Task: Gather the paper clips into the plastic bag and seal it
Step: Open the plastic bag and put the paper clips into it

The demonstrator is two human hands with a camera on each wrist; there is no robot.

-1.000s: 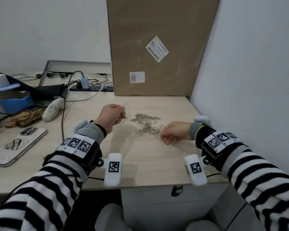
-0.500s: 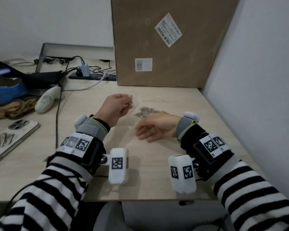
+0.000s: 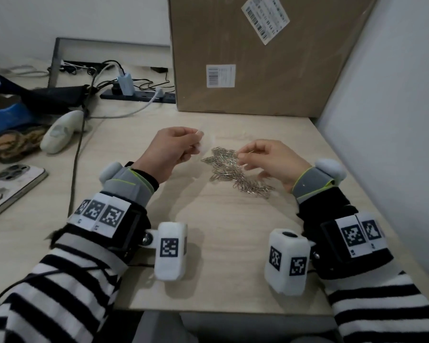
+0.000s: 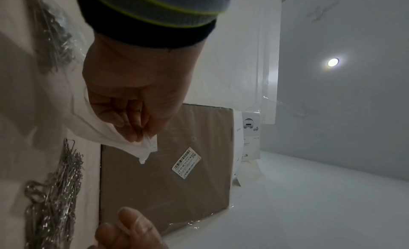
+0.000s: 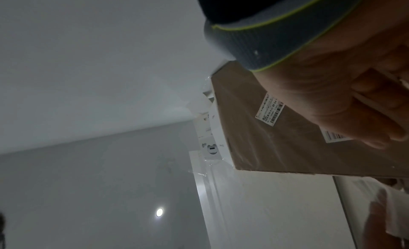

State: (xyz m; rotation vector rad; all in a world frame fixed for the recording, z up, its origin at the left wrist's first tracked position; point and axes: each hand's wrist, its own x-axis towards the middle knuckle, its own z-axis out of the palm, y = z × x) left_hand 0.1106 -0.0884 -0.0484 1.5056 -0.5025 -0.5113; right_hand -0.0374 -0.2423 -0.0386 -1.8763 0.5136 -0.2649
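Note:
A heap of silver paper clips [image 3: 233, 174] lies on the wooden desk [image 3: 221, 231] between my hands; the left wrist view shows it too [image 4: 55, 191]. My left hand [image 3: 196, 144] pinches a corner of the clear plastic bag [image 3: 206, 142] and holds it up, left of the heap. That pinch on the bag [image 4: 115, 130] shows in the left wrist view. My right hand [image 3: 242, 155] hovers over the heap with thumb and forefinger pinched on what looks like a thin clip. It faces the bag, a short gap away. The right wrist view shows the bag [image 5: 389, 205] only at its lower right.
A tall cardboard box [image 3: 258, 58] stands at the back of the desk, and a white wall [image 3: 394, 95] runs along the right. At the left are a phone [image 3: 10, 186], a white handheld device [image 3: 60, 132], a power strip with cables [image 3: 139, 95] and a blue box [image 3: 3, 115].
My right hand left the desk at the near side of the heap, swept left over it, then rose with fingertips pinched toward the bag. The left hand kept holding the bag up.

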